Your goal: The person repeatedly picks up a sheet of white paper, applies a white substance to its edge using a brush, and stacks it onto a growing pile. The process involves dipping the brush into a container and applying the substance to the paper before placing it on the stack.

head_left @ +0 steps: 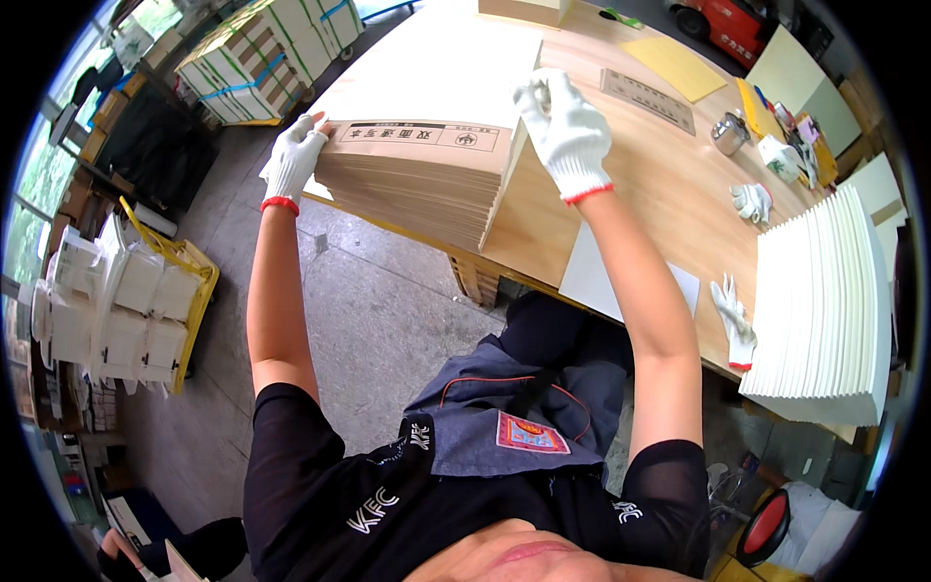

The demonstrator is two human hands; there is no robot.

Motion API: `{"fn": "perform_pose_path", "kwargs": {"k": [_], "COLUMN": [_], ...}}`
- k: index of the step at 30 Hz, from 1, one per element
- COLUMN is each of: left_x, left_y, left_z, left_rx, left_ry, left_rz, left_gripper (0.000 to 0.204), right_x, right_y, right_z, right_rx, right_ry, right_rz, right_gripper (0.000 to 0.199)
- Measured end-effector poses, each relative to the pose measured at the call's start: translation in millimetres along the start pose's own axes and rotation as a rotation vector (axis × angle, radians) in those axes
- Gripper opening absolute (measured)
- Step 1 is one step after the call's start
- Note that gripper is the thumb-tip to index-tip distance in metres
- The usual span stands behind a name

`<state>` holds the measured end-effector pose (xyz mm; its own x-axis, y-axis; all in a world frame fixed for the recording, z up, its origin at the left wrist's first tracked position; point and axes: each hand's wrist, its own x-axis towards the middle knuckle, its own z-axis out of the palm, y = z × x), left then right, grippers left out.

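A tall stack of paper pads point(412, 184) stands at the table's near left edge. Its top is white, with a brown printed strip along the near side, and many brown layers show below. My left hand point(293, 163), in a white knitted glove with a red cuff, grips the stack's left corner, fingertips over the brown strip. My right hand point(564, 131), gloved the same way, is above the stack's right edge. Its fingers are curled together; whatever they may hold is hidden.
A white sheet point(596, 276) lies at the table's near edge. Spare gloves point(734, 325) lie beside a tall white paper stack point(819, 310) at right. Farther back are a metal cup point(729, 133), a printed strip point(648, 100) and yellow paper point(676, 66). A loaded yellow cart point(194, 306) stands left.
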<state>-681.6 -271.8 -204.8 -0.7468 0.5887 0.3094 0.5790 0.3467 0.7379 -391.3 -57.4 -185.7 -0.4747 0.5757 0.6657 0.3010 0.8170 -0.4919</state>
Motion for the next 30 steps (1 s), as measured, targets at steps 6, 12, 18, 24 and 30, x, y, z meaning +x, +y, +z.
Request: {"fn": "perform_pose_path", "kwargs": {"k": [6,12,18,24,30], "left_x": [-5,-10,-3,4,-107], "left_y": [0,6,-3,-48,64], "left_z": [-5,-3,0,5,41], "left_rx": [-0.001,-0.014,-0.043,-0.397,-0.298], "left_ry": [-0.042,-0.033,-0.025,0.281,0.499], "left_rz": [0.002,-0.047,-0.027,-0.090,0.870], "left_gripper": [0.038,0.040,0.041,0.039,0.047], "right_x": [-49,-56,-50,-88,-194], "right_y": [-46,-28,-6,61,160], "right_z": [-14,-18,-33,-92,-140], "right_rx": [-0.098,0.013,0.159,0.183,-0.556], "right_ry": [-0.076,-0.212,-0.374,-0.363,-0.780], "right_rz": [-0.439,-0.450,-0.521,-0.129,0.144], "right_gripper": [0.035,0.034,0.039,0.040,0.062]}}
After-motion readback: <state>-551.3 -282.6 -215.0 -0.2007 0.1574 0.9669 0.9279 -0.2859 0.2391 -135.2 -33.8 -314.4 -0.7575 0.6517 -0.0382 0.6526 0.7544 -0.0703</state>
